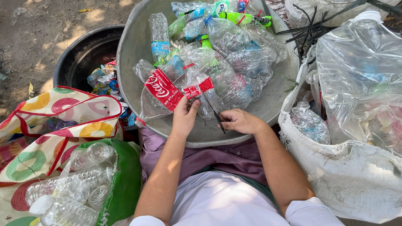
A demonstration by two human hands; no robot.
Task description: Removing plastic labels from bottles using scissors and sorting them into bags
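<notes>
A red wrap label (164, 89) with white script ringed the clear bottle in the near-left of the basin. Just right, a smaller red-and-white label (198, 88) wrapped another bottle. Farther left, a blue label (159, 46) banded an upright-lying bottle.

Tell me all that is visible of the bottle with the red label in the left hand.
The bottle is clear, thin plastic, crumpled and seemingly empty, with a red label bearing white print around its middle. It lies tilted over the near edge of the grey metal basin, red neck ring toward the lower left. The left hand grips it by the label; other clear bottles press against it.
</notes>
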